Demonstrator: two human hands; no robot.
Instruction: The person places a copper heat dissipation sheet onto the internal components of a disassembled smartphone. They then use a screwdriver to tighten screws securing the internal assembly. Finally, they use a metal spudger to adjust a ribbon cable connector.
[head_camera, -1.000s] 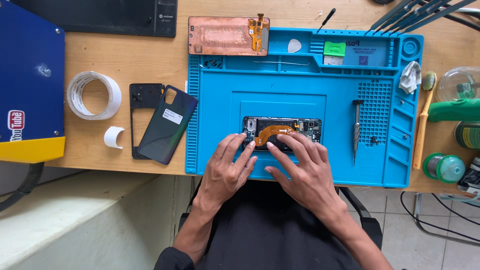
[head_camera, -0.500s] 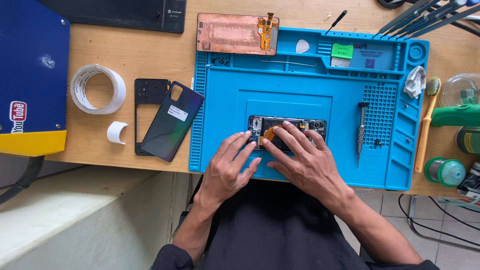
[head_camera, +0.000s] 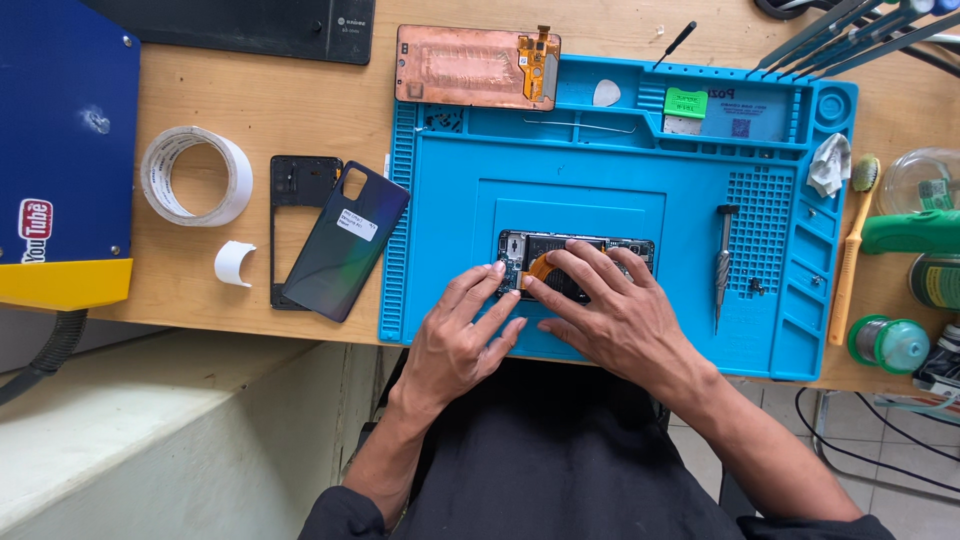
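head view: single camera, worn on the person's head | faces almost straight down over the desk (head_camera: 300, 90) edge | moderately near, blue mat (head_camera: 600, 160) fills centre, lap at bottom | no second view to share

An electronics repair workbench in a small workshop. A blue silicone repair mat (head_camera: 610, 150) with moulded parts compartments covers a wooden desk (head_camera: 250, 100). At the mat's centre lies an opened phone (head_camera: 575, 262); a screwdriver (head_camera: 722, 262) rests right of it on the mat. A detached screen panel (head_camera: 470, 66) overlaps the mat's upper left edge. Left of the mat lie a phone back cover (head_camera: 345, 255), a bare frame (head_camera: 300, 190) and a tape roll (head_camera: 195, 175). Right of the mat sit a brush (head_camera: 855, 240) and a solder spool (head_camera: 888, 343).
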